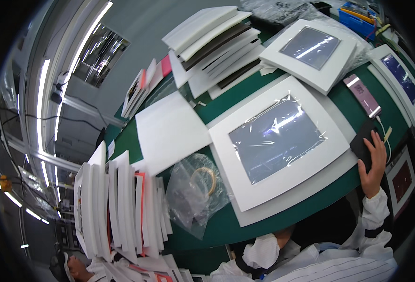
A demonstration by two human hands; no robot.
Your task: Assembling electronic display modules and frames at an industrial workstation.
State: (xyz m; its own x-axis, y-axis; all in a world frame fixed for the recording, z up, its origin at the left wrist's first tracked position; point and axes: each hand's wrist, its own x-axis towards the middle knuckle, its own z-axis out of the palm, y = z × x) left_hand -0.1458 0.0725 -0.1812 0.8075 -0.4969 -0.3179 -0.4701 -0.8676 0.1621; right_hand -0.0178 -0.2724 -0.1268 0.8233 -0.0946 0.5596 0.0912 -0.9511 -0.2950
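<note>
Fingers spread, my right hand (375, 162) rests at the table's right edge. Its fingertips lie on a flat dark pad-like piece (360, 146). Of my left hand (284, 236), only a little skin shows past the white cuff at the near table edge; its fingers are hidden. Between and beyond the hands lies a large white framed panel (221, 162) with a grey screen under shiny clear film. It sits on other white sheets. A pink phone-like device (361, 95) with a white cable plugged in lies just beyond my right hand.
White boards (207, 37) are stacked at the back. Another framed panel (287, 49) sits back right. Upright boards (123, 202) line the left, near a clear bag with a tape roll (212, 182). A blue bin (355, 21) stands far right. Another person (78, 268) is at lower left.
</note>
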